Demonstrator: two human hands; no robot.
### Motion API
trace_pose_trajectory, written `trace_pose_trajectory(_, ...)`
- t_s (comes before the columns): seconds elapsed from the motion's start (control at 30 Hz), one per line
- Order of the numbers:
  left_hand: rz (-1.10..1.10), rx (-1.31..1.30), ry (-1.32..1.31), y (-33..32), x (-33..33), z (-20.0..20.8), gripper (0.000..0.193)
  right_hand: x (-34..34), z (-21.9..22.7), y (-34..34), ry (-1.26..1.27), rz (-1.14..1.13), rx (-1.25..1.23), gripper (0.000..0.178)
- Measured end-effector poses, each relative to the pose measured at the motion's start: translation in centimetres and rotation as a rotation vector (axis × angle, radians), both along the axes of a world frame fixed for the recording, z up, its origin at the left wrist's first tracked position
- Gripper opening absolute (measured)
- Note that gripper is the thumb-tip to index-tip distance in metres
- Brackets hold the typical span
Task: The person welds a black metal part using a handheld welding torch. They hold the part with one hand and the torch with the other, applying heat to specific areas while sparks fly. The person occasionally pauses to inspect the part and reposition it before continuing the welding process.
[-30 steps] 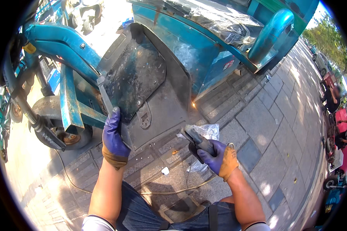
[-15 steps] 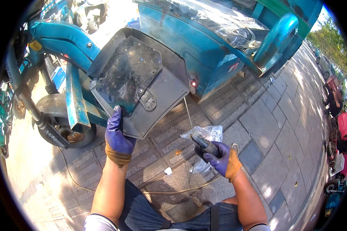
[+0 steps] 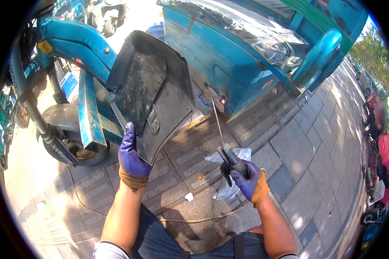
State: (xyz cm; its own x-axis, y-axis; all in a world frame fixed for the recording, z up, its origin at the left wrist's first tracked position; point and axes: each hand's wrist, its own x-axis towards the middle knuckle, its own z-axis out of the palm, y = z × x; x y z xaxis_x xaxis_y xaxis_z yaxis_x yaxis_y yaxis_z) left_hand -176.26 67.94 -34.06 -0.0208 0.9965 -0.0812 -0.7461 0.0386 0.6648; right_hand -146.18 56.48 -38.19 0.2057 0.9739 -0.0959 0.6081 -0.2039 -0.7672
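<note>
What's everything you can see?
Vehicle: one, teal, top
Sheeting: one, clear, on vehicle
Nearest wheel: one, dark, left
Panel: one, black, centre
Clamp: one, grey, lower centre
Rod: one, grey, at clamp's tip
Glow: one, red, by rod's end
Plastic film: one, clear, on paving
Cable: one, tan, on paving
Parked vehicles: several, mixed, right
Person: one, dark clothes, right
Trees: some, green, right
Legs: two, blue trousers, bottom
Left hand: one, purple glove, on panel
Right hand: one, purple glove, on clamp

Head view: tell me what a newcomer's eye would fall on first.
Likely the glowing red spot low by the teal metal body, right of centre. Next, the large dark panel to its left, in the left hand. Below the glow, the right hand grips a dark tool with a thin rod.
</note>
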Motion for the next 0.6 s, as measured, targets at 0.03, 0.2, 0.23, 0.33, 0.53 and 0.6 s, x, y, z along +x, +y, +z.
trace_pose_trajectory(0.03,0.019,-0.072,-0.024,0.0,0.1,0.4,0.033,-0.1,-0.2,0.2,-0.007,-0.032,-0.033,0.054)
trace_pose_trajectory(0.2,0.034,-0.184,-0.129,0.4,0.2,1.4,0.026,-0.8,-0.8,1.0,0.428,-0.033,0.077,0.046)
trace_pose_trajectory(0.23,0.048,-0.192,-0.127,0.4,0.2,1.4,0.025,-1.2,-1.0,1.4,0.468,-0.024,0.13,0.043)
trace_pose_trajectory(0.33,0.038,-0.187,-0.158,0.6,0.2,1.3,0.025,-1.9,-1.2,2.4,0.198,-0.001,0.109,0.043)
trace_pose_trajectory(0.53,0.056,-0.219,-0.202,1.2,-0.3,0.9,0.026,-4.0,-1.5,5.2,-0.021,0.003,0.113,0.052)
trace_pose_trajectory(0.6,0.051,-0.219,-0.214,1.5,-0.4,0.8,0.027,-4.6,-1.5,6.1,-0.038,-0.014,0.086,0.056)
